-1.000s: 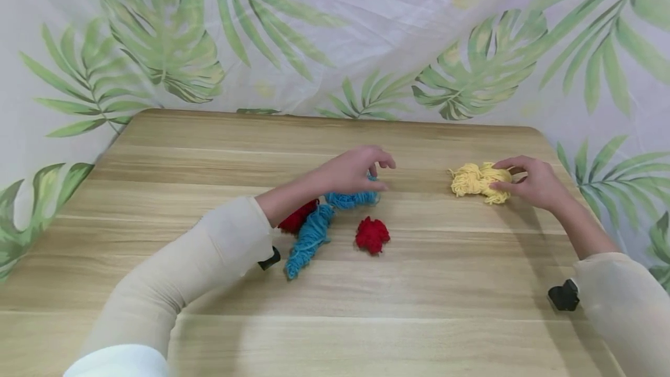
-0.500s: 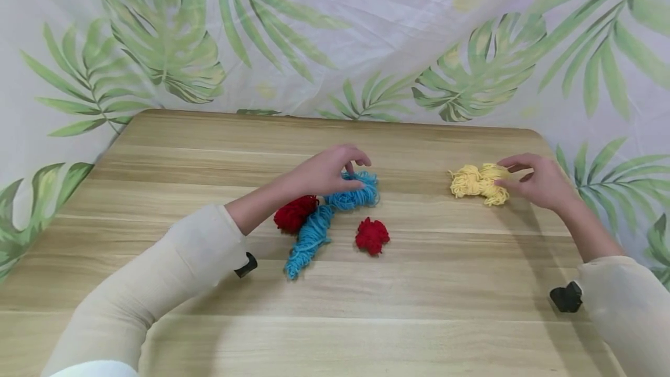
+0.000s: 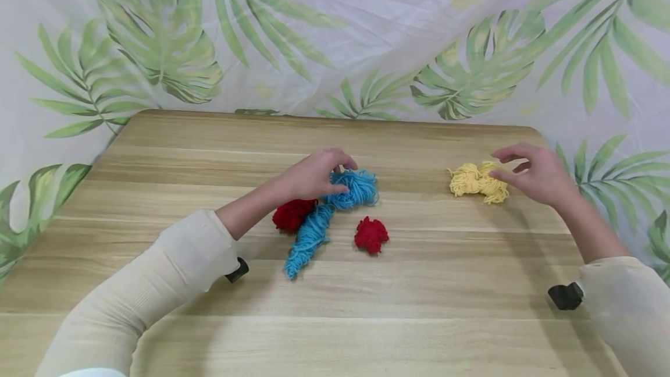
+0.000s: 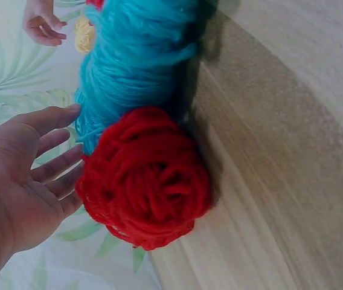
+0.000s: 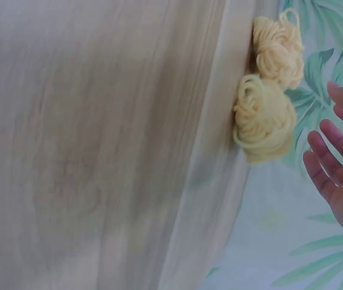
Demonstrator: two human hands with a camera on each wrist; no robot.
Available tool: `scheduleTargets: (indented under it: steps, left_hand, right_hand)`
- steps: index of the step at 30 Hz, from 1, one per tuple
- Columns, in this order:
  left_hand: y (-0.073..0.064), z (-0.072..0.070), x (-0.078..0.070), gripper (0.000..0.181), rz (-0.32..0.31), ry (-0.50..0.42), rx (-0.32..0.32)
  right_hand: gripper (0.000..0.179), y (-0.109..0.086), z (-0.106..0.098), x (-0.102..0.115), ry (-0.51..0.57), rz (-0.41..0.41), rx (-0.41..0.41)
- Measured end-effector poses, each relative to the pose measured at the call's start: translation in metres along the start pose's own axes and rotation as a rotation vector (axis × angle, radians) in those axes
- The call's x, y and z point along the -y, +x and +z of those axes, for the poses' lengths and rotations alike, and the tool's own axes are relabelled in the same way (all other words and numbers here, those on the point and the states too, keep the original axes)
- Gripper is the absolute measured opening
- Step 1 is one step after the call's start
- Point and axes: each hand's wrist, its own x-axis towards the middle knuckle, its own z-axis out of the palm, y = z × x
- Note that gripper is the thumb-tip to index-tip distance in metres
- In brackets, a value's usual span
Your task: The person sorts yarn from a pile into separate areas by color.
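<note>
My left hand (image 3: 312,174) hovers at the left side of a blue yarn bundle (image 3: 361,188), fingers loosely bent and nothing between them. A second, twisted blue yarn bundle (image 3: 309,241) lies in front of it, with a red yarn ball (image 3: 293,216) against its left side. In the left wrist view that red ball (image 4: 147,181) is close to the fingertips. On the right, my right hand (image 3: 543,176) stands just off the yellow yarn (image 3: 476,182), thumb and fingers spread. The right wrist view shows two yellow clumps side by side, the nearer yellow clump (image 5: 265,121) apart from the fingers.
A small red yarn clump (image 3: 371,235) lies alone right of the blue bundles. Everything rests on a wood-grain table (image 3: 398,330). A leaf-print cloth (image 3: 387,28) hangs behind the table's far edge. Black wrist cameras hang under both sleeves.
My left hand has moved left, uncovering the far blue bundle and the red ball. My right hand has drawn away from the yellow yarn, up and to the right. The yarn has stayed put.
</note>
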Motion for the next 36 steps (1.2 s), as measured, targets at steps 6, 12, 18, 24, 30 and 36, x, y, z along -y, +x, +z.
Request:
scheduleTargets:
  steps: [6, 12, 18, 24, 30, 36]
  left_hand:
    - [0.000, 0.002, 0.002, 0.044, 0.001, 0.027, 0.013]
    - [-0.008, 0.000, 0.004, 0.045, -0.007, 0.035, 0.011]
    - [-0.022, -0.003, 0.005, 0.046, -0.016, 0.018, -0.007]
    - [-0.038, -0.006, 0.004, 0.046, -0.004, 0.005, -0.018]
    - [-0.048, -0.006, 0.005, 0.028, 0.046, -0.026, -0.019]
    - [-0.049, -0.003, 0.004, 0.024, 0.029, -0.015, 0.057]
  right_hand:
    - [0.033, 0.000, 0.000, 0.014, -0.015, -0.055, -0.003]
    - [0.033, 0.001, 0.004, 0.025, -0.020, -0.119, -0.013]
    - [0.033, 0.003, 0.010, 0.034, -0.014, -0.188, -0.030]
    - [0.033, 0.004, 0.016, 0.044, -0.019, -0.225, -0.027]
    - [0.033, 0.007, 0.021, 0.049, -0.019, -0.249, -0.015]
    - [0.034, 0.010, 0.027, 0.052, 0.003, -0.256, -0.005]
